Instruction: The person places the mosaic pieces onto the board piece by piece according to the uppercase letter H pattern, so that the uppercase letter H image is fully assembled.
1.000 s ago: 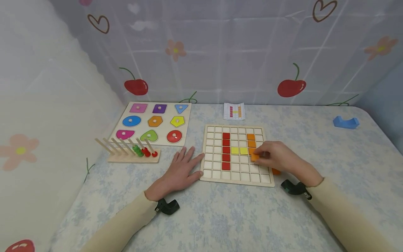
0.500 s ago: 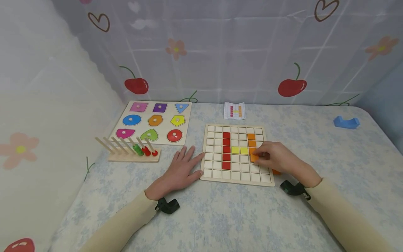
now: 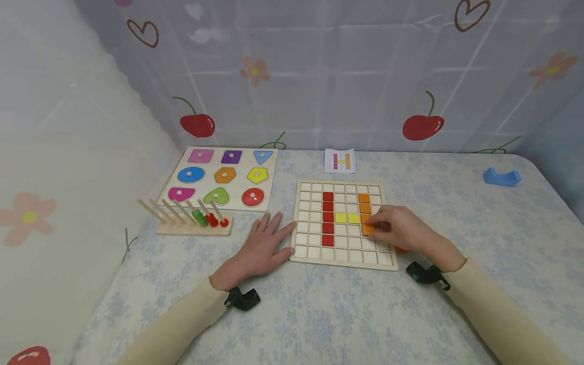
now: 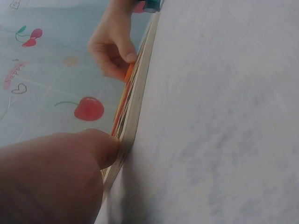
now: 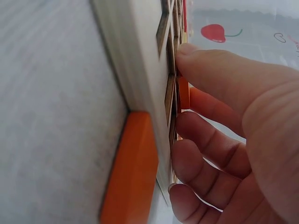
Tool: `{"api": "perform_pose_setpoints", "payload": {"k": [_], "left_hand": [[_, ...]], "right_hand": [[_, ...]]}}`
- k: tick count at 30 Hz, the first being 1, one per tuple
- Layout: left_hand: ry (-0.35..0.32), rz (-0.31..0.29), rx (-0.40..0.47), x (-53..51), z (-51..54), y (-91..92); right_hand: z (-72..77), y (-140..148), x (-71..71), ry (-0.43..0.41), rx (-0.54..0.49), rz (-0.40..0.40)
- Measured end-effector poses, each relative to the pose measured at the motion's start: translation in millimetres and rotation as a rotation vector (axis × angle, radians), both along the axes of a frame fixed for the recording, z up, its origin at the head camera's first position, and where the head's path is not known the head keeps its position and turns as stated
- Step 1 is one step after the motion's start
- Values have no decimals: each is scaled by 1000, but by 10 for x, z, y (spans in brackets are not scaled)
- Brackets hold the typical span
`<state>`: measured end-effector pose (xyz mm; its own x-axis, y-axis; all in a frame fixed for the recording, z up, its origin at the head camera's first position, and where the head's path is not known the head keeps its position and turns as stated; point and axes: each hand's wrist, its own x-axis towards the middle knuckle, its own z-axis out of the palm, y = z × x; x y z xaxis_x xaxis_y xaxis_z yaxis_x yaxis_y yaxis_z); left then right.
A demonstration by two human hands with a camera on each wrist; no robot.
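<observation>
A wooden grid board (image 3: 339, 265) lies flat in the middle of the table. A column of red square tiles (image 3: 328, 216), two yellow tiles (image 3: 347, 218) and a column of orange tiles (image 3: 364, 208) fill some of its cells. My right hand (image 3: 401, 228) pinches the lowest orange tile (image 3: 367, 230) at its cell; the right wrist view shows this orange tile (image 5: 184, 93) between thumb and index finger. Palm down on the table, my left hand (image 3: 262, 248) has its fingers spread, thumb and index finger touching the board's left edge.
Another orange piece (image 5: 131, 172) lies on the table against the board's right edge. A printed pattern card (image 3: 339, 161) is behind the board. To the left are a shape puzzle (image 3: 205, 184) and a peg stand with beads (image 3: 193, 229). A blue holder (image 3: 501, 177) sits far right.
The lowest orange tile, tilted in my right fingers a second ago, has come down flatter in line with the orange column. My left hand has stayed in place.
</observation>
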<state>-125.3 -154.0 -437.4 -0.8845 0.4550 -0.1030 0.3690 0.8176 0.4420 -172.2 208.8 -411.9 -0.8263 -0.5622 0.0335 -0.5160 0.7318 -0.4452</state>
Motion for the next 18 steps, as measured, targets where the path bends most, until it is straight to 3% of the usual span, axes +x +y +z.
{"api": "perform_pose_setpoints", "payload": {"k": [18], "left_hand": [[10,5,-1,3,7,8]], "right_hand": [[-2,-2,7,3,-10,-9]]}}
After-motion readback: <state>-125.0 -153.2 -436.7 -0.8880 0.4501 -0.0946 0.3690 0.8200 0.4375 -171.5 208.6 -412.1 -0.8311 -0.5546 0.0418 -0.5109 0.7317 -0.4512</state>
